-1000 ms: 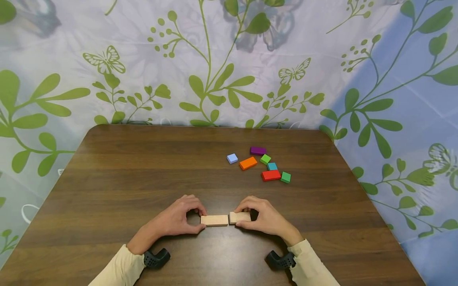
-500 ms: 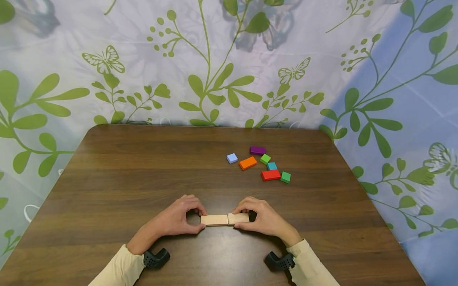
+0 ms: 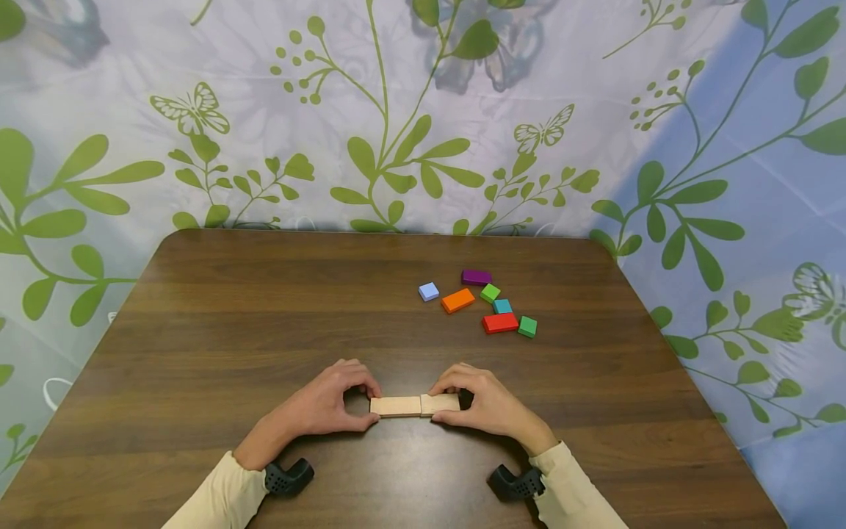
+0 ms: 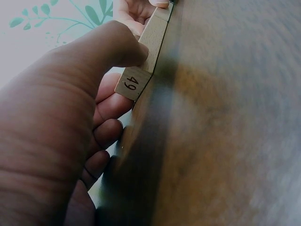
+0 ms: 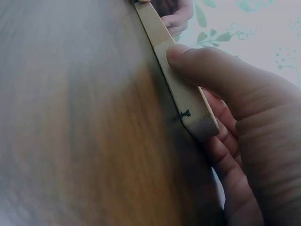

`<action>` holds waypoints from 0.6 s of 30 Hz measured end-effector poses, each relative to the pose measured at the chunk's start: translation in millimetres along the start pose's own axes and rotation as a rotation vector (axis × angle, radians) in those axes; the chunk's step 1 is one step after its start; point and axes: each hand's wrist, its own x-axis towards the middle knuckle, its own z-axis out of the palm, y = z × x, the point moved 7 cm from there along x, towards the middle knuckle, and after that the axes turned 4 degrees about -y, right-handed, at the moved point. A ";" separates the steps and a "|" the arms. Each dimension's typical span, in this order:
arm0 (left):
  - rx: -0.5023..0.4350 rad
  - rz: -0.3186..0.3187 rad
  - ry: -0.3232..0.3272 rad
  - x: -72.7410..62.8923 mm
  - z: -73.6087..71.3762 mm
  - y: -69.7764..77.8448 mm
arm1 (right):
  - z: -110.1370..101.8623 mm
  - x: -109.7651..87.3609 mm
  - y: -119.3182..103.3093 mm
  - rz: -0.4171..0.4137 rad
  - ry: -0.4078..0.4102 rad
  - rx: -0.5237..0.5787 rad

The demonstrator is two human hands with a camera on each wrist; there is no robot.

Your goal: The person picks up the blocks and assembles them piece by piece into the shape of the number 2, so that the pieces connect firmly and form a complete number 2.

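Observation:
Two pale wooden blocks lie end to end in a row on the table, their facing ends meeting. My left hand [image 3: 330, 400] pinches the left block [image 3: 396, 406] near its outer end, thumb on the near side and fingers on the far side. In the left wrist view that block's end face [image 4: 128, 84] carries a dark printed number. My right hand [image 3: 485, 400] pinches the right block [image 3: 441, 403] the same way. A small dark mark [image 5: 186, 113] shows on the right block in the right wrist view.
Beyond the hands, right of centre, lie several small coloured blocks: purple [image 3: 476, 278], orange [image 3: 457, 300], red [image 3: 500, 323], pale blue [image 3: 428, 292], teal [image 3: 502, 306], light green [image 3: 490, 293] and green [image 3: 527, 327]. A patterned cloth [image 3: 264, 132] hangs behind the brown table [image 3: 264, 308].
My right hand has slid its block slightly left, and the narrow gap between the two wooden blocks has closed. The left hand and its block have stayed in place.

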 end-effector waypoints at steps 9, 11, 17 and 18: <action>-0.006 -0.002 -0.003 -0.2 0.2 -0.5 | 1.0 0.2 1.2 0.013 -0.008 0.006; -0.007 -0.003 -0.003 -0.2 0.2 -0.5 | 1.3 0.3 1.2 0.011 -0.007 0.003; -0.007 -0.003 -0.003 0.0 -0.6 -0.3 | 1.5 0.3 0.9 0.008 -0.008 -0.002; -0.007 -0.003 -0.003 0.0 -0.7 -0.3 | 1.5 0.3 0.9 0.010 -0.009 -0.002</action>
